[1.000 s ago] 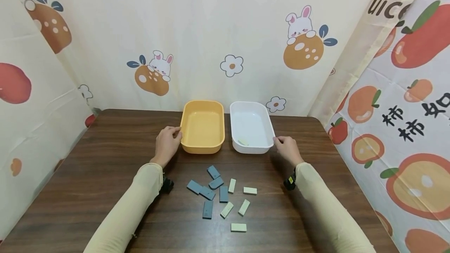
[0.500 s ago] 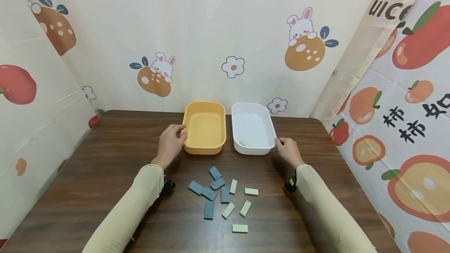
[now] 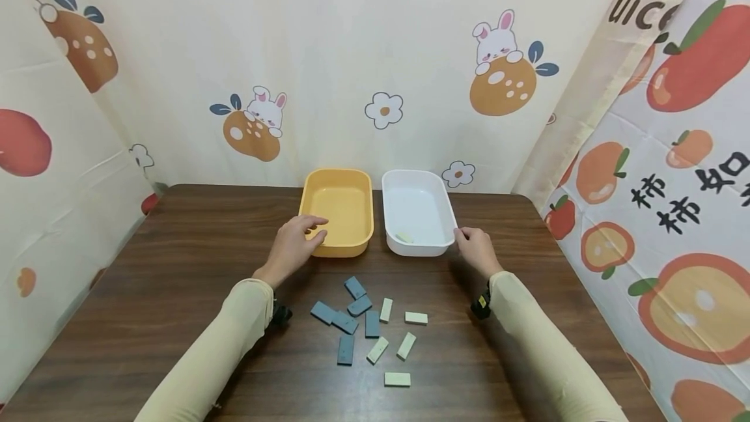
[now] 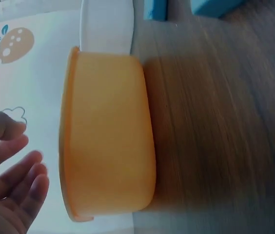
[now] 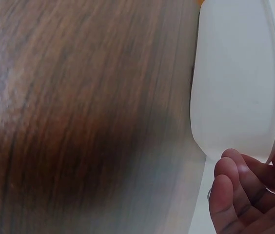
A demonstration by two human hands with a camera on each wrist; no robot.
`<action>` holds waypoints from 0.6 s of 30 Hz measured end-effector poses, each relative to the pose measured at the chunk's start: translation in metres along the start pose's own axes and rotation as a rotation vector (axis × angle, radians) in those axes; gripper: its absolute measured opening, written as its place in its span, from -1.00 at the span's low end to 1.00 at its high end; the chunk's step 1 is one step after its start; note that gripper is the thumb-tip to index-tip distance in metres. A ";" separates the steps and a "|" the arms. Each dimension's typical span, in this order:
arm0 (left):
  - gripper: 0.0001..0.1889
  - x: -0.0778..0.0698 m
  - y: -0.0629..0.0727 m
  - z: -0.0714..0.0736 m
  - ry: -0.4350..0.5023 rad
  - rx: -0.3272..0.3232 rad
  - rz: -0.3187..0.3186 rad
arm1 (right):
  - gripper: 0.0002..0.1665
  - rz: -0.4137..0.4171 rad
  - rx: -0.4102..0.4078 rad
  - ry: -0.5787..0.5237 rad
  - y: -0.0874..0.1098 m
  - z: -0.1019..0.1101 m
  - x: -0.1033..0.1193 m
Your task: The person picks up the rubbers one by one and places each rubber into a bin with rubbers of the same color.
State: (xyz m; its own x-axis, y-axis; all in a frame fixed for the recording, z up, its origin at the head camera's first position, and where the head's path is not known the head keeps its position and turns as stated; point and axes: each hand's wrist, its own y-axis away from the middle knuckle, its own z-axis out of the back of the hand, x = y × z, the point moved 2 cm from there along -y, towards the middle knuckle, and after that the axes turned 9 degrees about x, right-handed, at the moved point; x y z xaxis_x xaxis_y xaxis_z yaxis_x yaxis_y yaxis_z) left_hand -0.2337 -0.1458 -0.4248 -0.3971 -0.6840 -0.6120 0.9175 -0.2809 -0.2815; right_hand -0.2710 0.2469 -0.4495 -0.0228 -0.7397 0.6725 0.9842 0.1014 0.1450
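Two open-topped trays stand side by side on a dark wood-grain table (image 3: 176, 266), separated by a narrow gap: a yellow tray (image 3: 346, 204) on the left and a white tray (image 3: 415, 204) on the right. The left hand (image 3: 290, 247) is positioned at the near left side of the yellow tray; its thumb and fingers are spread apart and hold nothing, and the left wrist view shows a gap between the fingertips and the tray wall. The right hand (image 3: 477, 250) pinches the rim of the white tray near its front right corner, fingers against the outer wall. One pale green block (image 3: 404, 238) lies inside the white tray, at its near end. In front of the trays, between the forearms, six blue-grey blocks (image 3: 372, 324) form a loose group, some touching. Five pale green blocks (image 3: 397, 379) lie mostly to their right, spaced apart. A printed cloth (image 3: 340, 38) hangs behind the table.
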 end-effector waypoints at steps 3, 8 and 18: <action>-0.73 -0.004 0.001 -0.002 0.026 0.030 -0.013 | -0.47 -0.001 0.001 0.003 0.000 0.000 0.001; -0.74 -0.013 0.002 -0.007 0.050 0.096 -0.048 | -0.48 0.005 -0.002 0.003 -0.001 0.001 -0.001; -0.78 -0.030 0.007 -0.022 0.056 0.194 -0.222 | -0.48 0.018 -0.015 0.028 -0.003 0.002 0.000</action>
State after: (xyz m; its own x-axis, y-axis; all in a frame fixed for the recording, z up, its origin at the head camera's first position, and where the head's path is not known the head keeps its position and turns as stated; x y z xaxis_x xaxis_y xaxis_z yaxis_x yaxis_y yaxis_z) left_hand -0.2156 -0.1127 -0.4250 -0.5838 -0.5550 -0.5926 0.7931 -0.5461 -0.2699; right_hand -0.2741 0.2476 -0.4486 -0.0001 -0.7565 0.6540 0.9869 0.1053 0.1220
